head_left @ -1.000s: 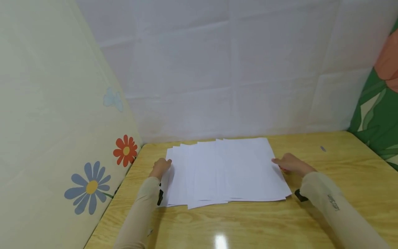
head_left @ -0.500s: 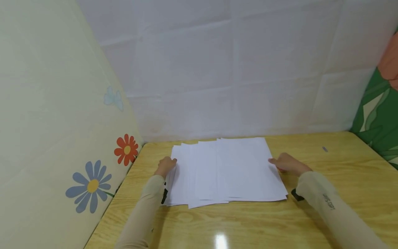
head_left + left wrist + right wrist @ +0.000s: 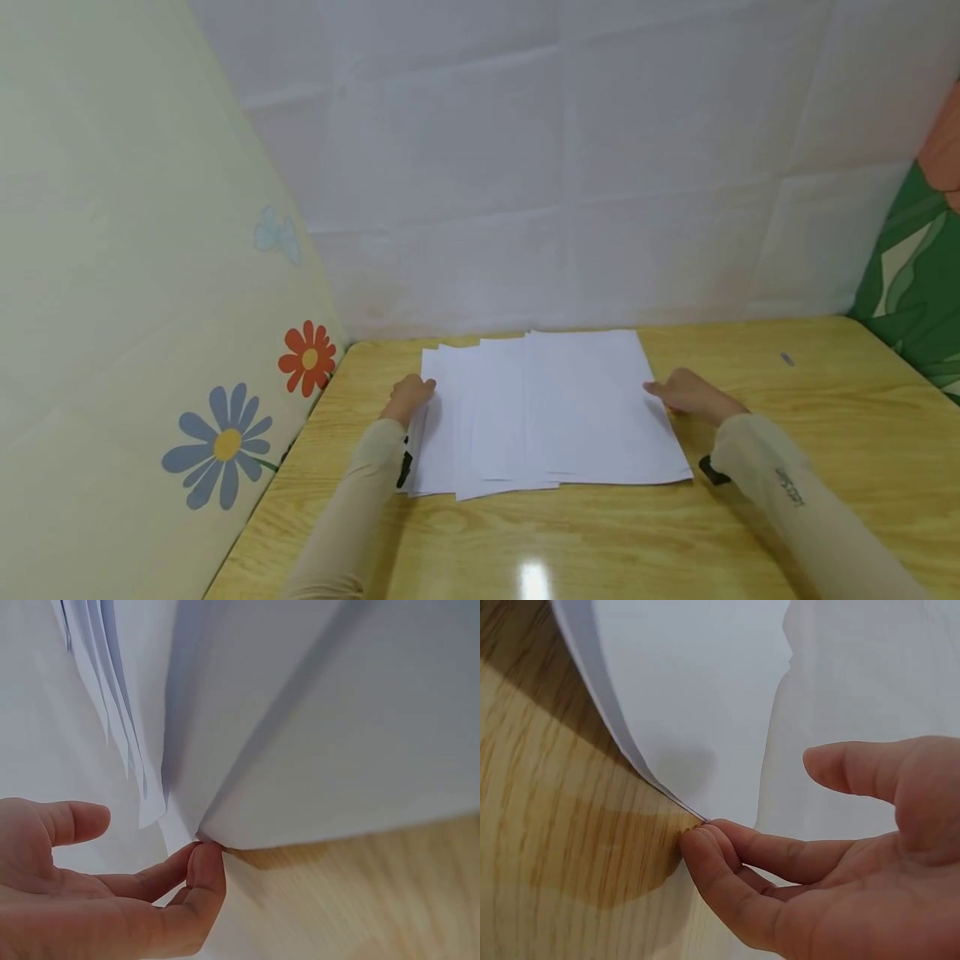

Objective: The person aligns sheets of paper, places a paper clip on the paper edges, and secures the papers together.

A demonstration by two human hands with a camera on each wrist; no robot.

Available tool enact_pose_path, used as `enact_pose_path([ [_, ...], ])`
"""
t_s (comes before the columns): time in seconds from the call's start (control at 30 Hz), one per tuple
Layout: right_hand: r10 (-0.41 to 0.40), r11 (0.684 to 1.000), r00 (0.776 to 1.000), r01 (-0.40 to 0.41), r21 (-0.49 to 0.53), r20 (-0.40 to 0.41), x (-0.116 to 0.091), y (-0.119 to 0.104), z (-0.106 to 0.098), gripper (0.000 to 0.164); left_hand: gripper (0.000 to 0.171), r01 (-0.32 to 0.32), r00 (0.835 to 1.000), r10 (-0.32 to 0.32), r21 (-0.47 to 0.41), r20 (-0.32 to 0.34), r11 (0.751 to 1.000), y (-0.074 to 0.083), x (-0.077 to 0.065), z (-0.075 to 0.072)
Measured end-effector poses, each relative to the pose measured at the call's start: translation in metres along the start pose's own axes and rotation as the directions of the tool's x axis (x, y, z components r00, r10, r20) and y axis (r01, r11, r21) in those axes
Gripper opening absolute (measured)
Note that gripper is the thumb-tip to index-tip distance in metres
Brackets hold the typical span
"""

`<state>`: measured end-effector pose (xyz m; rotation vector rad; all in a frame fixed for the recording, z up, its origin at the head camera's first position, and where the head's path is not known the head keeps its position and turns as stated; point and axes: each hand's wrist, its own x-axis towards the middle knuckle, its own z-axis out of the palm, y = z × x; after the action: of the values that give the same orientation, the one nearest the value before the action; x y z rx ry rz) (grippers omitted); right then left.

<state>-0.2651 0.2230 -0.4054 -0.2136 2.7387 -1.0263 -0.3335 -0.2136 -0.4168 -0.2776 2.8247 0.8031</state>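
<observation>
Several white sheets of paper [image 3: 585,400] lie overlapped and fanned out sideways on the wooden table [image 3: 465,550] in the head view. My left hand [image 3: 408,397] is at their left side; in the left wrist view its bent fingertips [image 3: 206,862] touch the edges of the sheets [image 3: 360,727], the thumb apart. At the right side is my right hand [image 3: 693,394]. Its fingertips [image 3: 701,840] press on the edge of the paper [image 3: 682,690] in the right wrist view, and the thumb stands away from it.
Behind the table hangs a creased white cloth [image 3: 465,183]. A pale panel with printed flowers [image 3: 227,444] stands on the left, and a green leafy print [image 3: 922,283] on the right. A small greyish item [image 3: 787,359] lies at the back right of the table.
My left hand has moved to the right, and the left-hand sheets have slid in under the others. My right hand has shifted slightly left, so the fan of paper is narrower.
</observation>
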Motion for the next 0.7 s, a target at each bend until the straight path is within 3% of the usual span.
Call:
enact_pose_path([
  [0.07, 0.006, 1.0, 1.0, -0.006, -0.008, -0.002, 0.001, 0.0, 0.0, 0.05, 0.053, 0.003, 1.0, -0.003, -0.008, -0.003, 1.0, -0.002, 0.008, 0.003],
  [0.1, 0.008, 1.0, 1.0, -0.008, -0.012, -0.002, 0.002, 0.0, 0.001, 0.05, 0.056, -0.031, 0.999, 0.031, -0.001, -0.026, 1.0, -0.011, 0.022, 0.01],
  [0.23, 0.014, 1.0, 1.0, -0.014, -0.018, -0.003, 0.005, 0.002, 0.003, 0.05, 0.055, -0.041, 0.999, 0.041, 0.006, -0.028, 0.999, -0.009, 0.028, 0.014],
  [0.3, 0.012, 1.0, 1.0, -0.012, -0.015, -0.004, 0.007, 0.004, 0.004, 0.05, 0.053, -0.035, 0.999, 0.035, -0.007, -0.023, 0.999, -0.004, 0.022, 0.013],
  [0.33, 0.014, 1.0, 1.0, -0.014, -0.017, -0.006, 0.007, 0.004, 0.004, 0.05, 0.049, -0.002, 1.0, 0.002, -0.027, 0.001, 1.0, 0.007, 0.008, 0.008],
  [0.47, 0.025, 0.999, 1.0, -0.026, -0.023, -0.006, 0.009, 0.005, 0.006, 0.05, 0.049, -0.037, 0.999, 0.038, -0.077, 0.011, 0.996, 0.016, -0.008, 0.007],
  [0.7, 0.014, 1.0, 1.0, -0.014, -0.023, 0.002, 0.009, 0.001, 0.007, 0.05, 0.052, -0.083, 0.995, 0.089, -0.146, 0.035, 0.986, 0.02, -0.017, 0.007],
])
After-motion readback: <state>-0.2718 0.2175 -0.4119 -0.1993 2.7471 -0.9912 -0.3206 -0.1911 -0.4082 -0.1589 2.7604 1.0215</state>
